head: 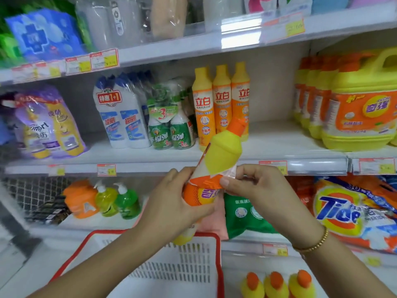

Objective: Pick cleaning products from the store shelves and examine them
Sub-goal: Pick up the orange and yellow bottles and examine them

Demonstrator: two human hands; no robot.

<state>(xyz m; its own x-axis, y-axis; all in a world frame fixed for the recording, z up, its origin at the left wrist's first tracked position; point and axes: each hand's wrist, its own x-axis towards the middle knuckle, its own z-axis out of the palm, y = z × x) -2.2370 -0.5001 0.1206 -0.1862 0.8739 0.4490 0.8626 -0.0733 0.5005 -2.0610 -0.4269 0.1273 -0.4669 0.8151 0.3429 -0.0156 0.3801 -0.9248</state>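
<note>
While the left hand [171,201] wraps its fingers round the lower body of the bottle [223,151], the right hand [257,186] pinches the same bottle a little higher. Its thumb lies flat on the orange label [199,194] and its other fingers are curled behind. Both hands hold the bottle off the shelves, between them. The bottle is yellow and tilted, so its orange cap [237,125] points up and to the right, above both sets of fingers. Its base sticks out under the left palm, over the far red rim of the white basket [218,254].

Beyond the fingertips, just behind the cap, 3 shelf bottles [222,100] stand upright in a row on the middle shelf. Well to the right of the right fingers, on that same shelf, stand yellow jugs [361,108] with handles. Under the right knuckles lies a green pouch [242,214], and farther right a Tide bag [348,211]. Left of the left fingers, on the lower shelf, 2 pump bottles [117,200], 1 yellow and 1 green, stand side by side. Below the right wrist, which wears a gold bracelet [315,241], 3 low bottles [277,284] with orange caps sit in a row.
</note>
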